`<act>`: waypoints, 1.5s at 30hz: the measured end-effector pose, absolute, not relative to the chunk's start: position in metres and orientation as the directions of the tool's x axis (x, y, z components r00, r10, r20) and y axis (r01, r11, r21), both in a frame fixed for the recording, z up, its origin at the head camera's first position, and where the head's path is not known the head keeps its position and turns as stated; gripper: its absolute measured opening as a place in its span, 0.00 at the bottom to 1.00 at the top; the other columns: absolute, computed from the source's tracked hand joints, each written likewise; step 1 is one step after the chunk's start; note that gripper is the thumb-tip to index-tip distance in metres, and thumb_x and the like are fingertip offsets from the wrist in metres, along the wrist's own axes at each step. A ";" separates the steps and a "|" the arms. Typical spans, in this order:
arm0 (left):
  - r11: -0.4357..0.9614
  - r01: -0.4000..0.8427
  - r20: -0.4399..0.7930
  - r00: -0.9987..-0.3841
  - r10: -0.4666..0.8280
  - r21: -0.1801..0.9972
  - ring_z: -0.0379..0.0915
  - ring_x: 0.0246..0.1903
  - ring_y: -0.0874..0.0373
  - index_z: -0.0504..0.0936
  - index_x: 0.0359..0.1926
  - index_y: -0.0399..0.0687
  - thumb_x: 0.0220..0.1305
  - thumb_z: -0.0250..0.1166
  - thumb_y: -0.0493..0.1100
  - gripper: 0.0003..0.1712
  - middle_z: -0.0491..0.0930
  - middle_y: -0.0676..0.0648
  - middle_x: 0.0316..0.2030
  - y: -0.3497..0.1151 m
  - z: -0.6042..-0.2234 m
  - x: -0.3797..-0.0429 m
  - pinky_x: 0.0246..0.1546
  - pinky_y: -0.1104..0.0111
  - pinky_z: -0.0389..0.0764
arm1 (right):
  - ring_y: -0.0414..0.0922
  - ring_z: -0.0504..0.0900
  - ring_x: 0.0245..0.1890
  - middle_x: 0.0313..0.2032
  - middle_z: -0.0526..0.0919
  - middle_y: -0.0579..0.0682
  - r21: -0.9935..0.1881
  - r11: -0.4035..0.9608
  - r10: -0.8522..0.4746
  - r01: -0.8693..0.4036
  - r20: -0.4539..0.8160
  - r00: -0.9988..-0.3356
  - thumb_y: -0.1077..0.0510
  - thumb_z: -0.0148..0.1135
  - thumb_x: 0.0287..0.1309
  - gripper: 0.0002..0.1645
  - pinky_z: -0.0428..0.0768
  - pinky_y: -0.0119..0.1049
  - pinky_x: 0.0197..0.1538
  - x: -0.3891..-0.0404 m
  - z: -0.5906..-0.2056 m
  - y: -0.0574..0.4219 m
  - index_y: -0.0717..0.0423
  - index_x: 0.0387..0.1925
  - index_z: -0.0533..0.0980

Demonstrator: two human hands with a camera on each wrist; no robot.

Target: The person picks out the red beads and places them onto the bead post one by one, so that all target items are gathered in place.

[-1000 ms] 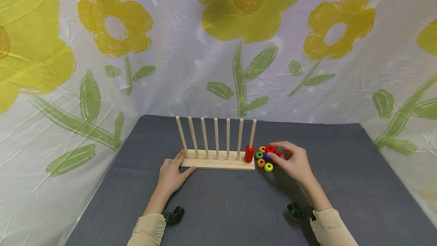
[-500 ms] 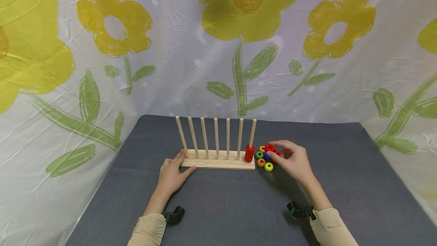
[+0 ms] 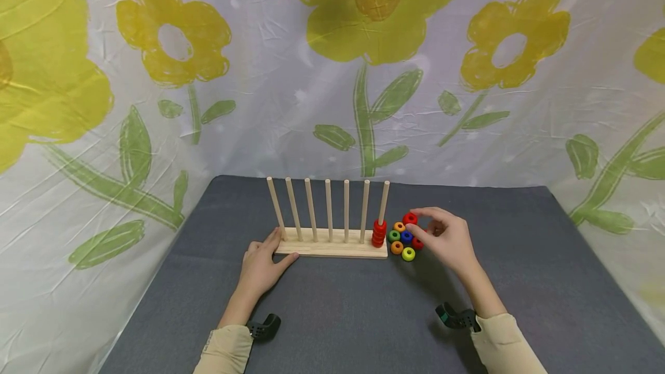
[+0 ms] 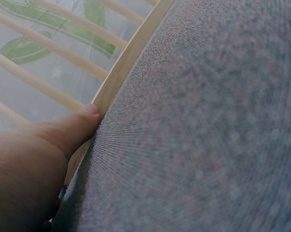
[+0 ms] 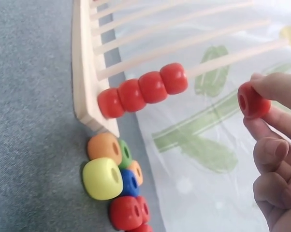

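Note:
My left hand (image 3: 261, 268) grips the left end of a wooden peg stand (image 3: 332, 251), its thumb (image 4: 78, 129) along the front edge. Seven upright pegs rise from the base; the rightmost carries a stack of several red beads (image 3: 379, 234), seen side-on as a row in the right wrist view. With thumb and fingertips, my right hand (image 3: 448, 239) pinches another red bead (image 5: 254, 100), raised above the loose pile to the right of the stand. That bead's hole shows on the side away from the fingers.
Loose beads lie close together by the stand's right end: a yellow-green bead (image 3: 408, 254), two orange ones, a green bead (image 3: 394, 236), a blue bead (image 3: 406, 237) and red ones (image 5: 126, 212). A grey cloth covers the table (image 3: 337, 310); a flowered curtain (image 3: 270, 103) hangs behind.
My right hand has lifted slightly up and away from the pile with the red bead, uncovering more of the blue and red beads below. The left hand has stayed in place.

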State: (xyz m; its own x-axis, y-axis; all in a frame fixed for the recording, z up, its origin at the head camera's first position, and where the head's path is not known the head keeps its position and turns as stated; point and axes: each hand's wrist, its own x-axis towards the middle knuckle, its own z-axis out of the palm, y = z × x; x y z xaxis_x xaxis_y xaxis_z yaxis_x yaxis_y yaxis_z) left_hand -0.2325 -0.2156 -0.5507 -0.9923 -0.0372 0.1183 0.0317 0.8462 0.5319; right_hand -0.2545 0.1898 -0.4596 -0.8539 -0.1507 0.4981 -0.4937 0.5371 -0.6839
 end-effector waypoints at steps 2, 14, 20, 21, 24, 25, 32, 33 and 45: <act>0.846 0.033 0.119 -0.992 -0.036 0.532 0.67 0.61 0.37 0.61 0.82 0.45 0.68 0.72 0.63 0.52 0.62 0.41 0.80 -0.216 -0.551 -0.232 0.58 0.43 0.68 | 0.37 0.70 0.16 0.39 0.89 0.52 -0.680 0.537 -0.150 -0.499 0.505 -0.850 0.61 0.80 0.60 0.16 0.67 0.33 0.19 -0.255 -0.457 0.189 0.55 0.50 0.89; 0.844 0.037 0.120 -0.992 -0.032 0.535 0.67 0.60 0.37 0.61 0.82 0.45 0.68 0.72 0.63 0.52 0.62 0.41 0.80 -0.216 -0.551 -0.233 0.58 0.43 0.67 | 0.38 0.69 0.16 0.32 0.86 0.46 -0.666 0.540 -0.150 -0.515 0.526 -0.837 0.60 0.80 0.59 0.16 0.67 0.33 0.19 -0.255 -0.448 0.185 0.53 0.50 0.89; 0.844 0.039 0.122 -0.992 -0.031 0.536 0.67 0.60 0.37 0.61 0.82 0.45 0.68 0.72 0.63 0.52 0.62 0.40 0.80 -0.216 -0.551 -0.233 0.58 0.43 0.67 | 0.38 0.70 0.16 0.30 0.84 0.44 -0.661 0.547 -0.147 -0.514 0.528 -0.836 0.60 0.80 0.59 0.17 0.67 0.33 0.19 -0.254 -0.445 0.184 0.52 0.50 0.89; 0.843 0.039 0.122 -0.992 -0.032 0.537 0.67 0.60 0.37 0.61 0.82 0.45 0.68 0.72 0.63 0.52 0.62 0.40 0.80 -0.216 -0.551 -0.232 0.58 0.43 0.67 | 0.38 0.70 0.16 0.30 0.84 0.45 -0.661 0.548 -0.147 -0.513 0.528 -0.836 0.60 0.80 0.59 0.17 0.67 0.33 0.19 -0.254 -0.445 0.184 0.52 0.50 0.89; 0.842 0.038 0.122 -0.992 -0.033 0.538 0.67 0.61 0.37 0.61 0.82 0.45 0.68 0.72 0.63 0.52 0.62 0.40 0.80 -0.216 -0.550 -0.232 0.58 0.43 0.67 | 0.38 0.70 0.16 0.30 0.84 0.45 -0.661 0.549 -0.144 -0.511 0.528 -0.837 0.59 0.80 0.60 0.17 0.67 0.32 0.19 -0.254 -0.442 0.183 0.52 0.50 0.89; 0.842 0.038 0.122 -0.992 -0.033 0.538 0.67 0.61 0.37 0.61 0.82 0.45 0.68 0.72 0.63 0.52 0.62 0.40 0.80 -0.216 -0.550 -0.232 0.58 0.43 0.67 | 0.38 0.69 0.16 0.29 0.83 0.45 -0.661 0.549 -0.143 -0.512 0.530 -0.836 0.59 0.80 0.60 0.17 0.67 0.32 0.19 -0.253 -0.441 0.183 0.52 0.50 0.89; 0.841 0.041 0.125 -0.992 -0.031 0.539 0.67 0.60 0.37 0.61 0.82 0.45 0.68 0.72 0.62 0.52 0.62 0.40 0.80 -0.215 -0.550 -0.232 0.58 0.43 0.67 | 0.38 0.69 0.15 0.29 0.84 0.45 -0.651 0.551 -0.136 -0.522 0.547 -0.826 0.59 0.80 0.59 0.17 0.67 0.32 0.19 -0.252 -0.436 0.181 0.52 0.50 0.89; 0.841 0.041 0.124 -0.992 -0.031 0.539 0.67 0.60 0.37 0.61 0.82 0.45 0.68 0.72 0.62 0.52 0.62 0.40 0.80 -0.215 -0.550 -0.232 0.57 0.43 0.67 | 0.38 0.69 0.15 0.31 0.85 0.46 -0.650 0.550 -0.136 -0.524 0.549 -0.825 0.59 0.80 0.60 0.17 0.67 0.31 0.19 -0.252 -0.435 0.181 0.52 0.50 0.89; 0.838 0.035 0.118 -0.992 -0.035 0.545 0.67 0.59 0.38 0.61 0.82 0.45 0.68 0.72 0.62 0.52 0.63 0.40 0.80 -0.215 -0.548 -0.231 0.57 0.44 0.67 | 0.39 0.69 0.15 0.36 0.88 0.48 -0.658 0.533 -0.133 -0.532 0.556 -0.821 0.58 0.80 0.60 0.16 0.66 0.31 0.18 -0.252 -0.427 0.176 0.52 0.50 0.89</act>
State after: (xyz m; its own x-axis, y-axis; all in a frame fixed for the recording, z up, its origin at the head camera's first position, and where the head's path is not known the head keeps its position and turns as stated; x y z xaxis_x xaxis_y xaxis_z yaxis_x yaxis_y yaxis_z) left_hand -0.2313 -0.2150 -0.5479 -0.9924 -0.0348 0.1177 0.0352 0.8378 0.5449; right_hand -0.2523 0.1759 -0.4272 -0.8207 -0.1329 0.5557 -0.5318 0.5334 -0.6578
